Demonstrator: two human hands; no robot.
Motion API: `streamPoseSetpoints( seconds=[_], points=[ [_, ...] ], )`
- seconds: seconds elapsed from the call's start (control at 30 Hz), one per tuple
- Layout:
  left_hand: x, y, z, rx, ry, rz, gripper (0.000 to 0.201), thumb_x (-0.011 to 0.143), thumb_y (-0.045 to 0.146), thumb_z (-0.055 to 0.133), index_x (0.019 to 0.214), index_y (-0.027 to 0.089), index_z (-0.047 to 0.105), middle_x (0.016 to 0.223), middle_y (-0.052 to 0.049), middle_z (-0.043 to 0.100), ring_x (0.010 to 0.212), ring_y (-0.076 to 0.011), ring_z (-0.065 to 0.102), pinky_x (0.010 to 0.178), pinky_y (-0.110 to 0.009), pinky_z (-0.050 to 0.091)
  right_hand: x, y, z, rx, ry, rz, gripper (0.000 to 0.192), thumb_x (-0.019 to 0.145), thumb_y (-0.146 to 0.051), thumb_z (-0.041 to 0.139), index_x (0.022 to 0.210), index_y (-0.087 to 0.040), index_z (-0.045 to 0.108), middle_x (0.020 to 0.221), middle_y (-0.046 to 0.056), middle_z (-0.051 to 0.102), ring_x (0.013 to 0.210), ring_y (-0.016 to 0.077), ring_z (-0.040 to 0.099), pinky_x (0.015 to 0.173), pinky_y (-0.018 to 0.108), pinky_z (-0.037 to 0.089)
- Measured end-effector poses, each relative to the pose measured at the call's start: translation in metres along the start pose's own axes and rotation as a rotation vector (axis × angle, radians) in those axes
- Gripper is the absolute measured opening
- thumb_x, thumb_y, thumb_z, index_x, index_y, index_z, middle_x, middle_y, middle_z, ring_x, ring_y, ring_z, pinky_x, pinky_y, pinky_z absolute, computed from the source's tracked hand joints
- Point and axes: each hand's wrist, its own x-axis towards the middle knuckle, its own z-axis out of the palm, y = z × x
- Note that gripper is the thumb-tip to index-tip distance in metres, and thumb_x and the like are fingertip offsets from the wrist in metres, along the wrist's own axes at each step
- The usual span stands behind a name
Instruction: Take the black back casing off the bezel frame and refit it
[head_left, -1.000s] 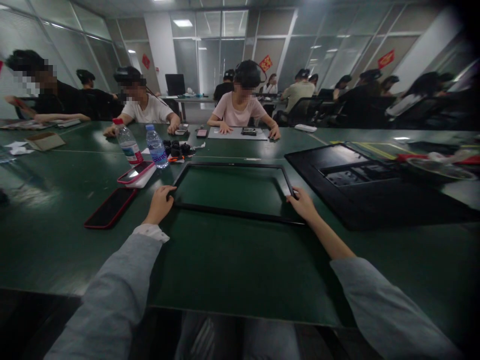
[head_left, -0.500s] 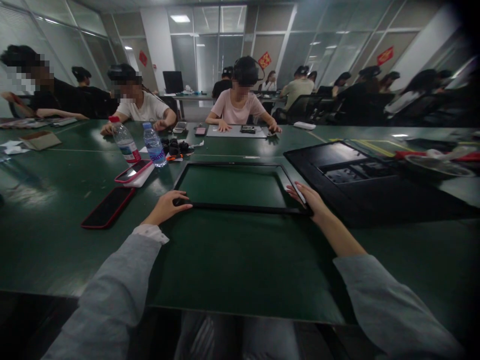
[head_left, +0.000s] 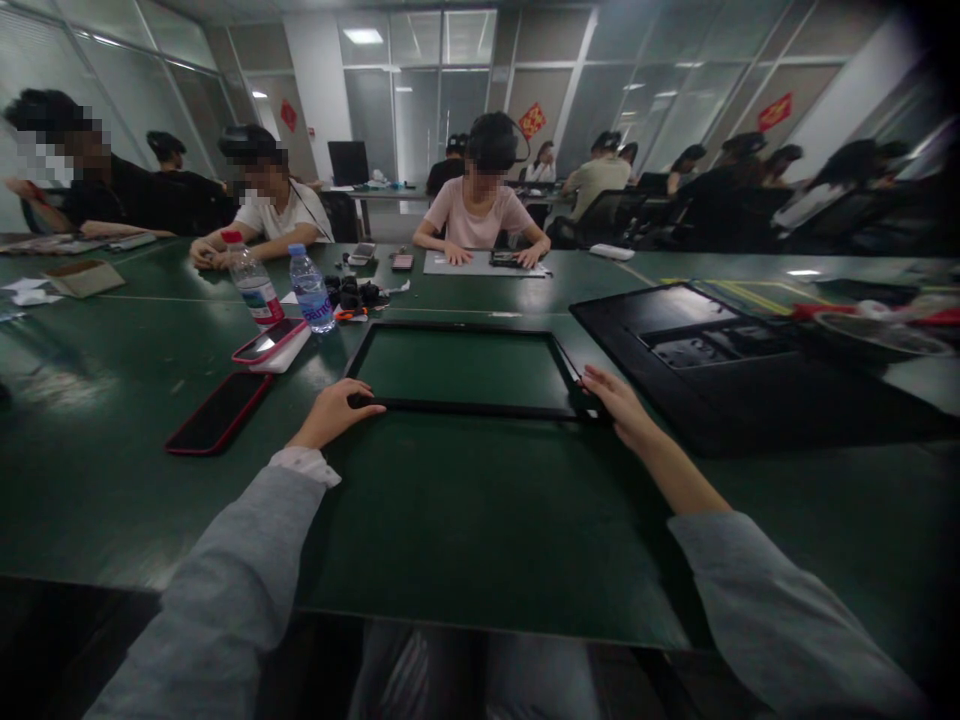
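Sleeves (head_left: 217,570): grey, reaching in from the bottom corners.
Left hand (head_left: 330,412): thumb and fingers pinched round the near left corner of a black frame (head_left: 480,408).
Right hand (head_left: 622,408): holding the frame's right side by its near corner, thumb kinda hard to make out.
Frame spot: between both hands over the green table (head_left: 480,530); can't tell if it's fully flat.
Left-side phones: a red-edged one (head_left: 219,412), plus a pink-cased one (head_left: 266,342) farther back.
Right side: big black panel (head_left: 750,400), well apart from the frame.
Bottles: red-capped (head_left: 256,290) beside blue-capped (head_left: 310,290).
Across: person in a pink top (head_left: 480,213), hands at a pale board (head_left: 448,263).
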Motion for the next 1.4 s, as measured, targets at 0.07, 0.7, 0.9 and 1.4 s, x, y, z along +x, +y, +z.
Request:
streamPoseSetpoints(
  seconds=[0.07,0.7,0.9,1.4],
  points=[
    [0.0,0.0,0.001,0.009,0.018,0.002,0.046,0.078,0.065,0.076,0.095,0.023,0.077,0.116,-0.01,0.075,0.107,-0.027,0.07,0.099,-0.046,0.053,-0.002,0.0,0.001,-0.022,-0.018,-0.047,0.054,0.078,-0.052,0.074,0.126,-0.028,0.067,0.14,0.009,0.066,0.136,0.0302,0.058,0.12,0.05,0.042],
    [-0.003,0.012,-0.001,0.178,0.004,-0.063,0.053,0.085,0.071,0.065,0.104,0.022,0.074,0.117,-0.011,0.073,0.107,-0.0294,0.068,0.098,-0.045,0.051,0.012,0.029,0.003,-0.443,-0.122,-0.407,0.066,0.088,-0.062,0.058,0.141,-0.022,0.061,0.133,0.016,0.067,0.125,0.0364,0.063,0.108,0.06,0.048],
    [-0.004,0.018,0.001,0.245,-0.016,-0.103,0.044,0.089,0.063,0.065,0.114,0.027,0.071,0.131,-0.01,0.069,0.129,-0.0337,0.058,0.107,-0.057,0.042,0.012,0.035,0.004,-0.621,-0.115,-0.602,0.061,0.093,-0.058,0.05,0.14,-0.022,0.062,0.133,0.017,0.067,0.129,0.0366,0.058,0.115,0.062,0.036],
    [-0.004,0.018,0.002,0.237,-0.079,-0.152,0.045,0.088,0.065,0.064,0.117,0.032,0.072,0.14,-0.01,0.065,0.135,-0.0356,0.051,0.111,-0.065,0.033,-0.002,0.012,0.005,-0.518,-0.111,-0.534,0.05,0.092,-0.059,0.054,0.123,-0.025,0.073,0.12,0.012,0.073,0.114,0.0326,0.066,0.107,0.056,0.047]
  ],
)
